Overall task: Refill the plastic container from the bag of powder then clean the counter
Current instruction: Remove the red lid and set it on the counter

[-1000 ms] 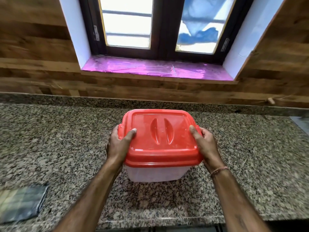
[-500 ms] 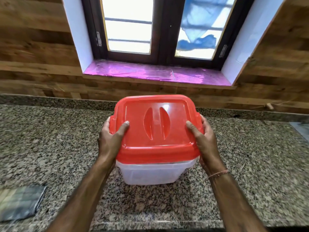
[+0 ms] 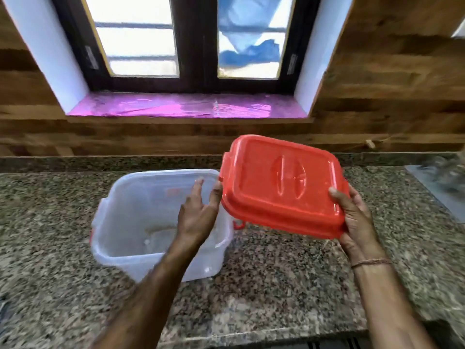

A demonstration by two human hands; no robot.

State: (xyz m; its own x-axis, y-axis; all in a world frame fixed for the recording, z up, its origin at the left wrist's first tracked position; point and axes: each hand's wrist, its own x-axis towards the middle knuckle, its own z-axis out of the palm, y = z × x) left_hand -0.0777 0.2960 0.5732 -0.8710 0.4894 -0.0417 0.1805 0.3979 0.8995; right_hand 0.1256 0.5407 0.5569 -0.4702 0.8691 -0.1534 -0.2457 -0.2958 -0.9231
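A clear plastic container (image 3: 130,222) stands uncovered on the granite counter (image 3: 276,285), with a little pale powder left on its bottom. Its red lid (image 3: 284,187) is in the air to the right of it, tilted. My right hand (image 3: 357,217) grips the lid's right edge. My left hand (image 3: 198,212) hovers over the container's right side, fingers apart, its fingertips at the lid's left edge. No bag of powder is in view.
A window with a pink-lined sill (image 3: 186,107) sits above the wood-panelled wall behind the counter. A blurred grey object (image 3: 442,180) lies at the far right. The counter's front edge (image 3: 264,336) runs just below my arms.
The lid came off the container and moved up and to the right in my right hand. My left hand has let go of the lid's side. The view shifted right; the folded cloth is out of frame.
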